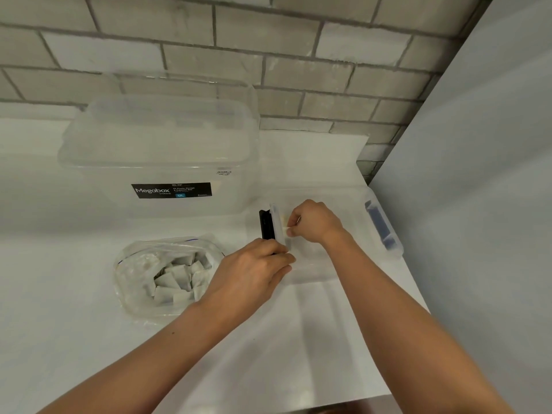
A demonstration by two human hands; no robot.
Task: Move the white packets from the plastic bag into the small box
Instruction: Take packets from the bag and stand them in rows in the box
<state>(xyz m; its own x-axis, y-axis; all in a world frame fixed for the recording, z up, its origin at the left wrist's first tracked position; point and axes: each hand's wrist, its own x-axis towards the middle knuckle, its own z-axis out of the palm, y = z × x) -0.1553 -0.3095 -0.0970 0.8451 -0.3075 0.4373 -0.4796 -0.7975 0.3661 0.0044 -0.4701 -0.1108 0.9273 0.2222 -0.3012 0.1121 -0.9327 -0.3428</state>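
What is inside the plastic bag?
The bag holds many white packets, piled loosely. The left hand covers its right edge, so any packets there or under the pile stay hidden.

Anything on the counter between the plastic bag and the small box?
Only the left hand, reaching across bare white counter from the plastic bag to the small box, in the head view.

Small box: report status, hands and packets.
Right hand pinching a white packet inside small box. Left hand steadying its near-left rim. Plastic bag still holds many packets. Nothing obstructing.
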